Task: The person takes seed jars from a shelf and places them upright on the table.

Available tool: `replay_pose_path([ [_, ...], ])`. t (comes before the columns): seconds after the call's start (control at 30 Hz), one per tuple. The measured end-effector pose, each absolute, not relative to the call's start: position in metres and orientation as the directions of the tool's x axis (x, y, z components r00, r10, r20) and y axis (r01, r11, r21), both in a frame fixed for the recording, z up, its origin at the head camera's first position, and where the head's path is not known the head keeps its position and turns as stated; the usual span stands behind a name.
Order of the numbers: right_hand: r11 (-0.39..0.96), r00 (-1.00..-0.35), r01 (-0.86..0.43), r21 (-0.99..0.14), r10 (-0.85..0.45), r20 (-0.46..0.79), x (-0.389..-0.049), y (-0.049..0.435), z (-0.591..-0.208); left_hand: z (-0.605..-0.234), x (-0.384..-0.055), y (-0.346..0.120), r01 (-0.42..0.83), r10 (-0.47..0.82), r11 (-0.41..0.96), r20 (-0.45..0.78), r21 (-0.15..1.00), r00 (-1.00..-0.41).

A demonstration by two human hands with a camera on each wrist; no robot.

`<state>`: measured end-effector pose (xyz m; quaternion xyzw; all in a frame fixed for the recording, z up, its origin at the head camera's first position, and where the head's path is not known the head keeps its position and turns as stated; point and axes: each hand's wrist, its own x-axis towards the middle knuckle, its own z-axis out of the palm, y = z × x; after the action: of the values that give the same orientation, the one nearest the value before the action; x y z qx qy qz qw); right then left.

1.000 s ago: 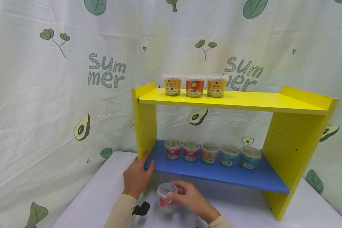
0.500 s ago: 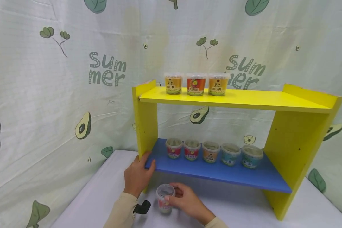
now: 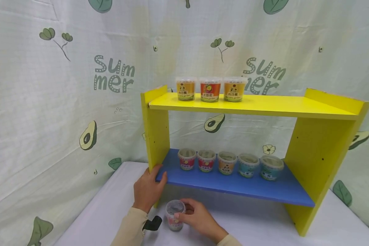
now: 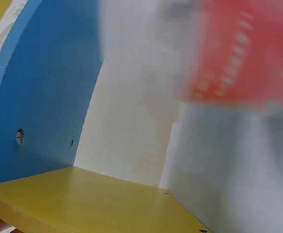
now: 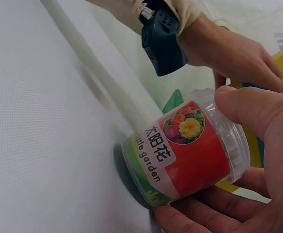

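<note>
Two hands [image 3: 149,192] [image 3: 198,216] respectively grip one shelf [image 3: 233,188] and one of nine cups [image 5: 195,155]

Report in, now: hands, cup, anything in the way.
Left hand gripping left side of shelf. Right hand gripping red-labelled cup; table contact unclear. Black wrist camera near cup, not touching.

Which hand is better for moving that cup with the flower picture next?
Probably the right hand: its thumb and fingers hold the red-labelled cup just above or on the table. The left hand grips the yellow side panel, so it would likely need to let go first.
</note>
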<state>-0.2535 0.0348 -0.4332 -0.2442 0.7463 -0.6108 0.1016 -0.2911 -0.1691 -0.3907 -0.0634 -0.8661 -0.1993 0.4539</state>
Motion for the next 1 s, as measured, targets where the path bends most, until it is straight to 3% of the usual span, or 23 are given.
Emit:
replay_pose_path([
  [0.57, 0.130, -0.829, -0.313, -0.941, -0.521, 0.203, -0.261, 0.033, -0.436, -0.391, -0.290, -0.172, 0.308, -0.060, 0.917, 0.852, 0.253, -0.521],
  [1.0, 0.175, -0.838, -0.302, -0.937, -0.517, 0.174, -0.263, 0.036, -0.441, -0.395, -0.293, -0.172, 0.324, -0.040, 0.920, 0.874, 0.222, -0.485],
])
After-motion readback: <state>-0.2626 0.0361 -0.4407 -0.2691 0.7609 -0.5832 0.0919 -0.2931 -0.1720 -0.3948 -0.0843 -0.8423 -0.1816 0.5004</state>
